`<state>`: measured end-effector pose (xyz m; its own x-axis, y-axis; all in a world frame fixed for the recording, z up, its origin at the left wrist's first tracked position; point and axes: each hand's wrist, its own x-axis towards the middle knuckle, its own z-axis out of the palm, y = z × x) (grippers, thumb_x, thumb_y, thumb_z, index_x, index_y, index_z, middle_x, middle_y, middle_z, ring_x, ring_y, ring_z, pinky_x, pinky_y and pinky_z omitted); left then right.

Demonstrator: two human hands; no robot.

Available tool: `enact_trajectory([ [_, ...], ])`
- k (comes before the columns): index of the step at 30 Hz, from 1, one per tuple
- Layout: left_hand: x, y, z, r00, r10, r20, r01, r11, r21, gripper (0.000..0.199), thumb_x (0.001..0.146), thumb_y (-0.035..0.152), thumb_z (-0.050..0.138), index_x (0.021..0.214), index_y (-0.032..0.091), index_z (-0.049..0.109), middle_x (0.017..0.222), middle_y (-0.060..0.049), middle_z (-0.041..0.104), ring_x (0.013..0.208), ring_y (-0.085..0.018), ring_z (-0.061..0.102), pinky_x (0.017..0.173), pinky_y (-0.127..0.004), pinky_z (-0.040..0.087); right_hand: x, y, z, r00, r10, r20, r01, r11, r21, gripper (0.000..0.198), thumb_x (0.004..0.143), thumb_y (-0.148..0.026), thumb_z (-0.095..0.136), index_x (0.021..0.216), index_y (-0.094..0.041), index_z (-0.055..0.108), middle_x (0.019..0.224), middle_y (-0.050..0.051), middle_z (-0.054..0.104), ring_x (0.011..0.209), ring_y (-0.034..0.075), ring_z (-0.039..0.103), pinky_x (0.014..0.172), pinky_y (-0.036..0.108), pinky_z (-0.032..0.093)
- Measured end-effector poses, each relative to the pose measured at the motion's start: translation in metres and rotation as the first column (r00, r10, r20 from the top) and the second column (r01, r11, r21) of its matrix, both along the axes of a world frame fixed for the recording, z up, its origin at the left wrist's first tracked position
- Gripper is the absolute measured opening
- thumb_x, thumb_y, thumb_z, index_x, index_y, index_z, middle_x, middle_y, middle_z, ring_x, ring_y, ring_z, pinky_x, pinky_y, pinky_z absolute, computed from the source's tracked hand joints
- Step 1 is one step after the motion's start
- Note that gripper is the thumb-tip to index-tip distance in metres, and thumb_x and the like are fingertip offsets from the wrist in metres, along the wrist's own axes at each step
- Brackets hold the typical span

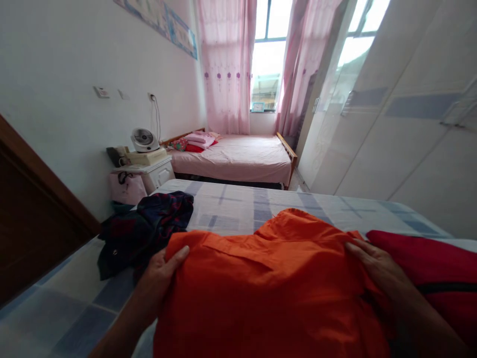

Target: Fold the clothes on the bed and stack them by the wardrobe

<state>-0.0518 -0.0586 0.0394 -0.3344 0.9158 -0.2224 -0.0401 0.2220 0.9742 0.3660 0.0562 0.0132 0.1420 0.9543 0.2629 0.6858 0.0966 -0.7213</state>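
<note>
An orange garment [268,288] of thin cloth is stretched between my two hands, above the near bed. My left hand [160,273] pinches its left upper edge, thumb on top and the other fingers hidden beneath. At the right upper edge my right hand [376,258] grips the cloth in the same way, thumb on top. Left of the orange garment lies a crumpled dark plaid garment [149,228]. To the right, close to my right forearm, is a red item [417,258] of cloth with a black strip across it.
The near bed has a blue and white checked sheet [223,204]. Beyond it stands a second bed [246,154] with a pink sheet and folded bedding [201,140]. A bedside cabinet [160,174] with a small fan [144,140] is at left. Wardrobe doors [372,124] line the right.
</note>
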Motion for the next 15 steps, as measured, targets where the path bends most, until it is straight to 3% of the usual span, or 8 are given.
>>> enact_trajectory([
  [3, -0.018, 0.065, 0.029, 0.998, 0.062, 0.015, -0.063, 0.986, 0.152, 0.040, 0.073, 0.030, 0.067, 0.107, 0.010, 0.064, 0.085, -0.008, 0.073, 0.070, -0.021, 0.068, 0.064, -0.029, 0.053, -0.024, 0.025, 0.034, 0.960, 0.070, -0.270, -0.080, 0.996, -0.026, 0.031, 0.073, -0.042, 0.056, 0.091, -0.022, 0.071, 0.091, 0.005, 0.073, 0.090, 0.025, 0.067, 0.075, 0.034, 0.055],
  [6, -0.021, 0.131, 0.078, 0.991, 0.125, 0.056, -0.137, 0.911, 0.389, 0.038, 0.077, 0.016, 0.060, 0.113, 0.003, 0.058, 0.089, -0.011, 0.073, 0.070, -0.018, 0.067, 0.072, -0.032, 0.054, -0.047, 0.064, 0.082, 0.907, 0.064, -0.417, 0.007, 0.986, 0.166, 0.031, 0.075, -0.039, 0.054, 0.093, -0.019, 0.069, 0.082, 0.004, 0.072, 0.081, 0.023, 0.066, 0.070, 0.034, 0.054],
  [8, -0.020, 0.155, 0.123, 0.992, 0.120, 0.050, -0.127, 0.813, 0.568, 0.042, 0.078, 0.015, 0.059, 0.118, 0.002, 0.055, 0.096, -0.009, 0.071, 0.078, -0.015, 0.066, 0.083, -0.031, 0.050, -0.056, 0.085, 0.120, 0.909, -0.008, -0.417, 0.162, 0.928, 0.336, 0.031, 0.077, -0.039, 0.052, 0.094, -0.018, 0.068, 0.083, 0.003, 0.071, 0.081, 0.021, 0.064, 0.071, 0.033, 0.052],
  [10, -0.018, 0.156, 0.166, 0.993, 0.116, 0.029, -0.101, 0.683, 0.724, 0.047, 0.078, 0.018, 0.063, 0.121, 0.001, 0.052, 0.101, -0.007, 0.069, 0.085, -0.014, 0.063, 0.091, -0.033, 0.045, -0.058, 0.092, 0.156, 0.922, -0.054, -0.384, 0.254, 0.834, 0.490, 0.033, 0.079, -0.039, 0.050, 0.097, -0.016, 0.067, 0.089, 0.004, 0.069, 0.084, 0.020, 0.061, 0.074, 0.032, 0.049],
  [12, -0.020, 0.140, 0.195, 0.992, 0.127, 0.017, -0.086, 0.560, 0.824, 0.046, 0.076, 0.017, 0.065, 0.118, 0.003, 0.054, 0.101, -0.003, 0.068, 0.090, -0.014, 0.061, 0.097, -0.034, 0.042, -0.054, 0.084, 0.180, 0.936, -0.046, -0.349, 0.254, 0.774, 0.580, 0.037, 0.081, -0.041, 0.049, 0.103, -0.016, 0.065, 0.095, 0.006, 0.068, 0.087, 0.020, 0.060, 0.075, 0.031, 0.048],
  [14, -0.025, 0.116, 0.197, 0.990, 0.141, 0.001, -0.070, 0.488, 0.870, 0.038, 0.073, 0.014, 0.066, 0.110, 0.008, 0.060, 0.098, 0.000, 0.069, 0.093, -0.014, 0.061, 0.100, -0.034, 0.041, -0.045, 0.067, 0.183, 0.947, -0.052, -0.316, 0.240, 0.769, 0.592, 0.039, 0.081, -0.042, 0.050, 0.107, -0.018, 0.064, 0.098, 0.006, 0.068, 0.088, 0.021, 0.060, 0.075, 0.031, 0.047],
  [15, -0.029, 0.103, 0.186, 0.989, 0.149, -0.014, -0.063, 0.501, 0.863, 0.034, 0.071, 0.015, 0.068, 0.104, 0.011, 0.064, 0.094, 0.001, 0.069, 0.093, -0.016, 0.062, 0.099, -0.035, 0.043, -0.038, 0.056, 0.175, 0.956, -0.071, -0.285, 0.229, 0.788, 0.571, 0.037, 0.080, -0.043, 0.051, 0.106, -0.019, 0.064, 0.097, 0.005, 0.068, 0.087, 0.021, 0.060, 0.074, 0.031, 0.048],
])
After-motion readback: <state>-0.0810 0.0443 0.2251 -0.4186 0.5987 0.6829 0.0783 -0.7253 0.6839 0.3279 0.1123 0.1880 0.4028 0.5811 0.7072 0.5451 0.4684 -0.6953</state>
